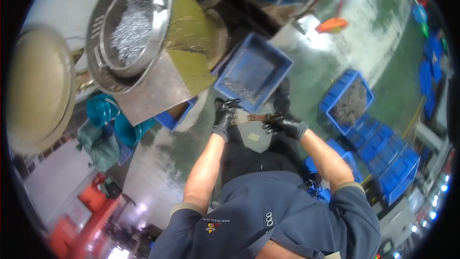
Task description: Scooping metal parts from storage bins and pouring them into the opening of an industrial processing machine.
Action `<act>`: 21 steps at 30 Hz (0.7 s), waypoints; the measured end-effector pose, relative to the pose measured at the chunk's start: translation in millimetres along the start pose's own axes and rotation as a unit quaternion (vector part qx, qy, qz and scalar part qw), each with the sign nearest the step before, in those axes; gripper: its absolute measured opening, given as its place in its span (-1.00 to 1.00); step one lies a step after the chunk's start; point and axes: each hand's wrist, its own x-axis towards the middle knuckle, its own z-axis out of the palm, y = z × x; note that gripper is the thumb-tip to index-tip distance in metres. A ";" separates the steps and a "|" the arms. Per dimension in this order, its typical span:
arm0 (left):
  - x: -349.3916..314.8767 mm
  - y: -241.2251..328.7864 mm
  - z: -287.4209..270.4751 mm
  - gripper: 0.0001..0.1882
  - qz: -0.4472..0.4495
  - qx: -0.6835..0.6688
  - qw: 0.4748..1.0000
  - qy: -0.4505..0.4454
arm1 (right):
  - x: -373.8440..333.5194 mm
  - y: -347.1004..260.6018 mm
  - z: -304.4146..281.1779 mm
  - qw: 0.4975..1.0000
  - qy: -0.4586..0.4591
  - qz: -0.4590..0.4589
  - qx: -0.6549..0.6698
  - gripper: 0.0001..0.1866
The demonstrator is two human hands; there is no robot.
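Note:
Both my hands wear dark gloves and meet in front of my body. My right hand [286, 123] is closed on the brown handle of a flat tool [258, 117], a brush or scraper. The tool lies level, its pale, wide end pointing left. My left hand [222, 115] grips that pale end, its upper fingers partly stretched out. Just beyond my hands a blue plastic crate [283, 63] stands tilted to the view, with small grey metal bits along its near side. Blur hides the exact finger contact.
Left of the crate, a round metal bowl [165, 0] holds shiny small parts [132, 29] above a flat metal chute [151, 86]. Teal buckets [128, 132] stand below it. To the right are a blue crate of grey parts [350, 103] and stacked blue crates [402, 182].

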 end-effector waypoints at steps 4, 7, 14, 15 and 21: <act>10.8 -2.9 -2.8 -0.72 0.079 0.183 0.979 -0.052 | 22.2 72.6 18.0 0.992 0.068 0.048 0.092 -0.61; 58.0 -112.5 -119.1 -0.73 0.124 0.154 0.979 -0.043 | 69.2 105.7 13.4 0.980 0.168 0.021 0.104 -0.58; 70.7 -145.0 -91.0 -0.64 -0.183 -0.056 0.981 -0.030 | 255.9 280.8 -213.5 0.071 0.036 -0.298 0.951 -0.33; 75.5 -157.7 -88.0 -0.65 -0.193 -0.071 0.978 -0.028 | 267.1 290.4 -217.9 -0.346 -0.147 -0.281 0.883 -0.32; 73.8 -178.6 -95.9 -0.72 -0.164 0.046 0.985 -0.022 | 299.2 228.3 -150.9 0.441 0.178 -0.131 0.870 -0.56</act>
